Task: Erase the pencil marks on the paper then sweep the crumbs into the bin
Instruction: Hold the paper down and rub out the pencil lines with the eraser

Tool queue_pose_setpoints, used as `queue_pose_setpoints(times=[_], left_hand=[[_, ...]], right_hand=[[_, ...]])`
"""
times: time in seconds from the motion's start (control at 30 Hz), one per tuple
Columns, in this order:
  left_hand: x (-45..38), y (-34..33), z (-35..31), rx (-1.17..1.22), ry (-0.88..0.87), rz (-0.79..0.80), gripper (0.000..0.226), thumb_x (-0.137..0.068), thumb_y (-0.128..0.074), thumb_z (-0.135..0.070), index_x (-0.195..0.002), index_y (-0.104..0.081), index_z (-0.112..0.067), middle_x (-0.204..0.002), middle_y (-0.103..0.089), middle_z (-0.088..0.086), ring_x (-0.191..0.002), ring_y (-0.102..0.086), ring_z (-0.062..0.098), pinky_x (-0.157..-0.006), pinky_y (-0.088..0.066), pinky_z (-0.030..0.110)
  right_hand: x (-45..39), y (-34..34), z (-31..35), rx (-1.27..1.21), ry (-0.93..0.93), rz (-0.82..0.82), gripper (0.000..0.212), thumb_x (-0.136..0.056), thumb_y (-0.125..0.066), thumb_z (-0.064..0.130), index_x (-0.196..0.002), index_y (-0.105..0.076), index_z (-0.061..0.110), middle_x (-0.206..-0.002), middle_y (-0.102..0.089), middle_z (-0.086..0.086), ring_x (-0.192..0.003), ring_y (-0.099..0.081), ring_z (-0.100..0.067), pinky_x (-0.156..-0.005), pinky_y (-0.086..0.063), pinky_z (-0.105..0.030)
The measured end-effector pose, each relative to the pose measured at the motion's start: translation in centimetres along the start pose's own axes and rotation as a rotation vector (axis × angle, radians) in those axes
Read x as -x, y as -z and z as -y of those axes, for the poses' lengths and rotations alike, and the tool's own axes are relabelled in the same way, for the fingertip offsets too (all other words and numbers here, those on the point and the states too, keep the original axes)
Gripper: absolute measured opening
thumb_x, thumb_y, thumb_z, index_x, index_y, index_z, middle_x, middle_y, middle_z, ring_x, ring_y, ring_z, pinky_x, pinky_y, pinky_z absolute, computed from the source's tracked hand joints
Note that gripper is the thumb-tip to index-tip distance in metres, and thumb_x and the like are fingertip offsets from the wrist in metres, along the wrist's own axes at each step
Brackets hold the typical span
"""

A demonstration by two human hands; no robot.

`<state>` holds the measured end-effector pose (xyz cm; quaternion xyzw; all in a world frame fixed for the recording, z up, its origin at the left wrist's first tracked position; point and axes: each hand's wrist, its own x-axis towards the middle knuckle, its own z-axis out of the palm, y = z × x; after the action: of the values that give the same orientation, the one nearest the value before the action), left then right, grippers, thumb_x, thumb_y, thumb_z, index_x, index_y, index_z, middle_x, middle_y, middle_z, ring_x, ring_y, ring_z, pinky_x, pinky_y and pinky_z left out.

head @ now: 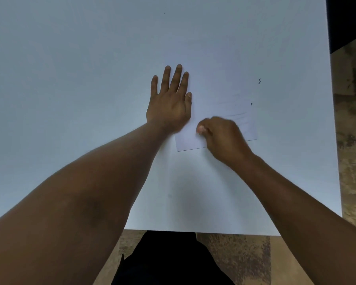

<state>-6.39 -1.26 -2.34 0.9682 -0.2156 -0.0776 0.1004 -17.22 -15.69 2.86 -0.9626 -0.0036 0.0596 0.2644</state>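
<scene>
Erasing was judged under way: the paper (pixel 224 112), right of frame centre on the counter (pixel 70 79), was pinned by the flat, spread left hand (pixel 170 103); the right hand (pixel 220 134) was curled, its grip's contents hidden; remaining faint lines would need rubbing before sweeping

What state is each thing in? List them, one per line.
left hand: flat, fingers straight, pressing the paper's left edge.
right hand: curled, blurred, over the paper; what it holds cannot be told.
paper: flat on the table, faint pencil lines remaining.
table: white, a few dark specks.

Only the paper (pixel 224 112) (flat) lies on the table (pixel 70 79)
</scene>
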Motion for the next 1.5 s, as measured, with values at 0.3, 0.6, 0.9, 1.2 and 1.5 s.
queue_pose_setpoints(times=[0.3, 0.6, 0.9, 1.2, 1.5], left_hand=[[-0.2, -0.1, 0.1, -0.017, 0.011, 0.012, 0.062, -0.108, -0.012, -0.043, -0.165, -0.006, -0.019, -0.173, 0.002, 0.000, -0.159, 0.009, 0.025, -0.127, 0.003, 0.052], [-0.2, -0.2, 0.0, -0.012, 0.008, 0.001, 0.062, -0.107, -0.012, -0.043, -0.165, -0.007, -0.019, -0.173, 0.002, 0.001, -0.159, 0.008, 0.025, -0.127, 0.003, 0.053], [-0.3, -0.3, 0.1, -0.011, 0.016, -0.005, 0.061, -0.107, -0.014, -0.043, -0.165, -0.008, -0.020, -0.173, 0.000, 0.000, -0.159, 0.007, 0.024, -0.127, 0.003, 0.053], [-0.2, -0.2, -0.1, 0.003, 0.020, -0.004, 0.062, -0.107, -0.014, -0.042, -0.164, -0.008, -0.020, -0.173, 0.000, 0.000, -0.159, 0.008, 0.024, -0.127, 0.004, 0.053], [-0.4, -0.3, 0.0, -0.020, 0.025, 0.014, 0.062, -0.106, -0.013, -0.043, -0.165, -0.006, -0.021, -0.173, 0.003, -0.001, -0.159, 0.009, 0.024, -0.127, 0.004, 0.052]], right_hand=[[-0.7, -0.9, -0.3, 0.148, 0.165, -0.043, 0.009, -0.091, -0.059, 0.004, -0.090, -0.068, 0.004, -0.074, -0.053, -0.010, -0.065, -0.052, -0.027, -0.053, -0.048, -0.037], [-2.3, 1.7, -1.4, 0.013, 0.053, -0.003, 0.015, -0.097, -0.056, 0.017, -0.098, -0.070, 0.012, -0.087, -0.065, -0.011, -0.080, -0.062, -0.031, -0.076, -0.052, -0.042], [-1.1, -0.5, -0.6, 0.157, 0.140, -0.049, 0.016, -0.094, -0.053, 0.011, -0.085, -0.065, 0.005, -0.075, -0.051, -0.009, -0.066, -0.052, -0.029, -0.056, -0.047, -0.038], [-1.0, 0.8, -1.1, 0.037, 0.003, -0.028, 0.015, -0.097, -0.057, 0.018, -0.101, -0.071, 0.012, -0.086, -0.063, -0.011, -0.082, -0.062, -0.031, -0.075, -0.050, -0.038], [-2.5, 0.1, -1.2, 0.197, 0.167, -0.048, 0.014, -0.088, -0.053, 0.001, -0.088, -0.066, 0.005, -0.077, -0.051, -0.012, -0.068, -0.052, -0.031, -0.056, -0.045, -0.036]])
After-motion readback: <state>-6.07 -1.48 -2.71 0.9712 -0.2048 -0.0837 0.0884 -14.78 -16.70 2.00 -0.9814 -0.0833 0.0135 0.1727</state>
